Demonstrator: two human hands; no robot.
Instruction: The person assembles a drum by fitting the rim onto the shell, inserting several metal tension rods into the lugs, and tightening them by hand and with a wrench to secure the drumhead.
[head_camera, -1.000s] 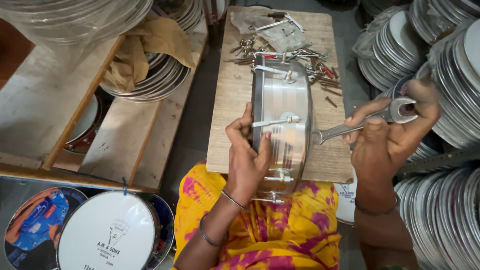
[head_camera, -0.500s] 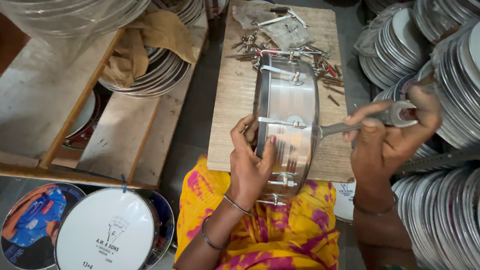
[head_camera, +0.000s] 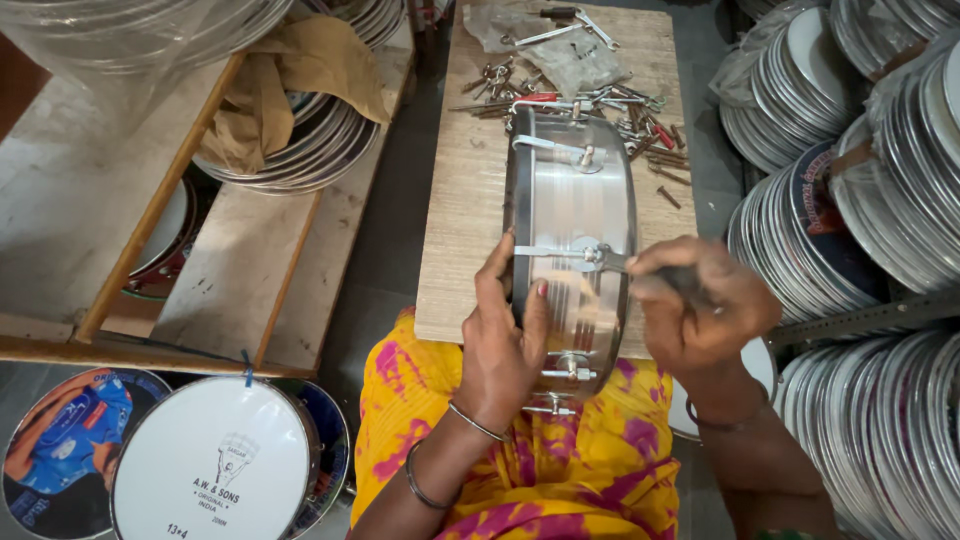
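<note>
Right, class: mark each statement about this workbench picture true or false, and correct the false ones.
1. The left hand grips the rim of a metal drum shell that stands on its edge. True.
2. The right hand holds a hammer. False: it holds a spanner set on a fitting on the shell's side.
3. Loose bolts and hooks lie on the wooden board beyond the shell. True.
4. The white drum head at lower left lies on the board. False: it sits off the board, down beside the person's left side.
5. Stacks of round metal frames stand at the right. True.
</note>
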